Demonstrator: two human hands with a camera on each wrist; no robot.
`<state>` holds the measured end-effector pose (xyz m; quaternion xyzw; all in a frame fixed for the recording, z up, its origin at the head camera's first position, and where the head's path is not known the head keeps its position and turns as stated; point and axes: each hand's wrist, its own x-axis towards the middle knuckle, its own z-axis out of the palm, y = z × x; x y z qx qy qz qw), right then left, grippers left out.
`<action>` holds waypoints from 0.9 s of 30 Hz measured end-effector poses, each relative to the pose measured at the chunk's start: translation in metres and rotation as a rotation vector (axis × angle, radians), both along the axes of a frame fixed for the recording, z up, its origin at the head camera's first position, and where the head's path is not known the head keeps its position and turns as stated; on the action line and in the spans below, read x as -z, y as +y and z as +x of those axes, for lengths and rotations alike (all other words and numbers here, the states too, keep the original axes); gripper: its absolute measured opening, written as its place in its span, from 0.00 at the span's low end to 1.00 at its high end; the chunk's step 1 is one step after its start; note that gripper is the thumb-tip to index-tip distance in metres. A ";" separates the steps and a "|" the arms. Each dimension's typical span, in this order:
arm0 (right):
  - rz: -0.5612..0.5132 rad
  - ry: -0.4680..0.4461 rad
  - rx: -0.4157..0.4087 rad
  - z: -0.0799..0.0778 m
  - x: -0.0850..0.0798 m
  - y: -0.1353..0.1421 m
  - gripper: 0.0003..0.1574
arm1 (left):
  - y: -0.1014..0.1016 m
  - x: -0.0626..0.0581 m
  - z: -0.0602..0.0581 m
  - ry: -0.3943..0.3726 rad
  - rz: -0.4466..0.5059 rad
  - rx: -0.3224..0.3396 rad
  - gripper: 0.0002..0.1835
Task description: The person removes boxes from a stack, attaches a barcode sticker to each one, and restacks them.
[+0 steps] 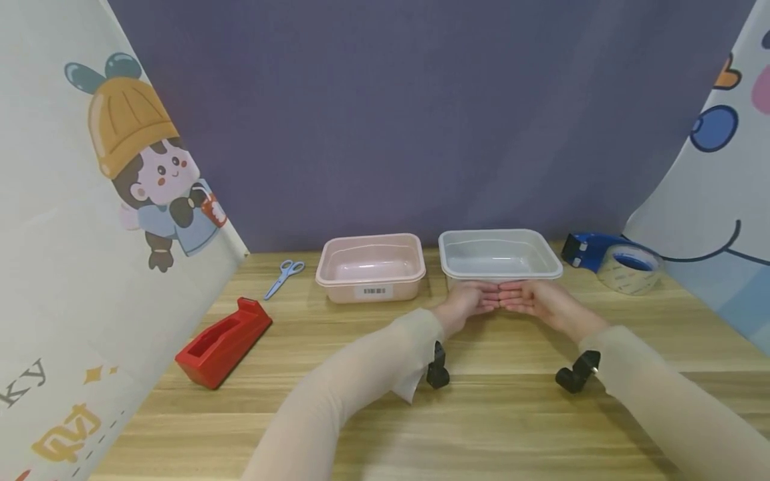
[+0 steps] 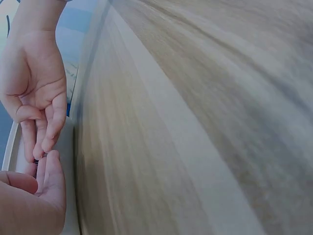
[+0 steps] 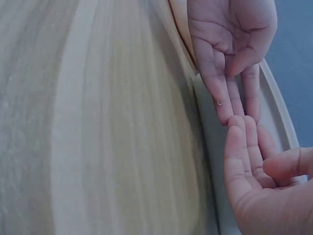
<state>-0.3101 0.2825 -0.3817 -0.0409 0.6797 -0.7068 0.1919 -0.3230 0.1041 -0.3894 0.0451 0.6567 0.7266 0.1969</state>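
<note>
A white plastic container (image 1: 499, 252) stands at the back of the table, right of centre. Against its front side, below the rim, are my left hand (image 1: 464, 300) and my right hand (image 1: 544, 302), their fingertips meeting in the middle. Both wrist views show fairly straight fingers and palms turned outward from the container. Nothing is visibly held in the left hand (image 2: 34, 200) or the right hand (image 3: 266, 191). A small dark marking shows between the fingertips in the left wrist view. The hands cover much of the container's front.
A pink container (image 1: 369, 284) with a barcode label stands to the left. Blue scissors (image 1: 285, 277) and a red tape dispenser (image 1: 225, 343) lie farther left. On the right sits a blue tape dispenser (image 1: 592, 250) with a tape roll (image 1: 628, 277). A dark curtain (image 1: 385, 120) hangs behind.
</note>
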 end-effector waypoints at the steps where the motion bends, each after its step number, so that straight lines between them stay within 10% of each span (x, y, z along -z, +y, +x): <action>1: -0.007 -0.010 0.004 -0.001 0.001 0.000 0.38 | 0.000 0.001 0.000 -0.009 0.000 -0.003 0.24; 18: -0.077 -0.096 -0.013 -0.005 0.015 0.021 0.35 | -0.012 0.010 -0.002 -0.056 -0.071 -0.024 0.20; 27: -0.074 -0.026 -0.020 -0.002 0.008 0.025 0.32 | -0.012 0.000 -0.004 -0.011 0.052 -0.017 0.25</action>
